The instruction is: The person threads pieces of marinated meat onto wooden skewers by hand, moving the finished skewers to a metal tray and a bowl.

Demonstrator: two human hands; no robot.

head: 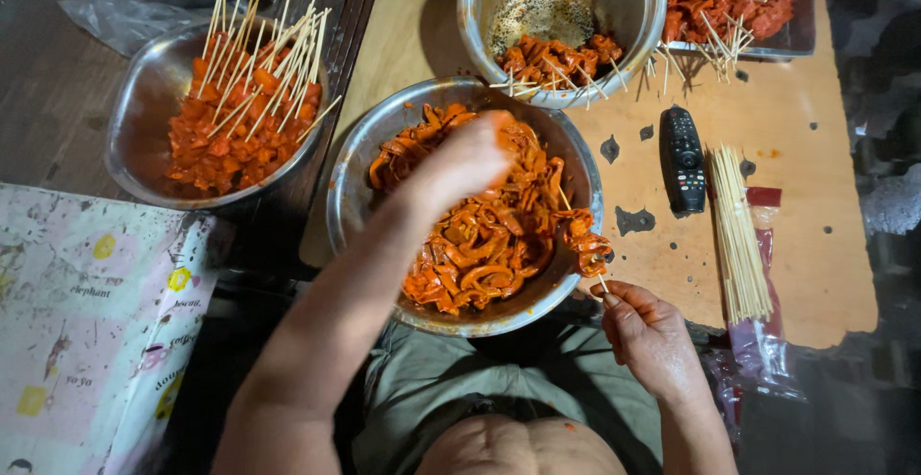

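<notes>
While the right hand [650, 333] pinches the near end of a thin wooden skewer [597, 273] already loaded with red marinated strips [585, 243], the work looks to be at the threading step: another piece has to be picked and pushed onto the stick. That skewer hangs over the near right rim of the big steel bowl [343, 197], which sits at the near edge of the table [815, 273] just in front of the person's lap. Reaching into the heap of marinated meat [484, 245], the left hand [465, 160] is blurred, its fingers curled down toward the pieces; whether they have closed on one I cannot tell. Judging by this, the next move needs a firm pinch on a slippery strip and a steady skewer tip. Left forearm stretches diagonally across the bowl; right wrist stays low, palm up. Spare bamboo skewers [739, 230] lie to the right beside a black remote [683, 158].
</notes>
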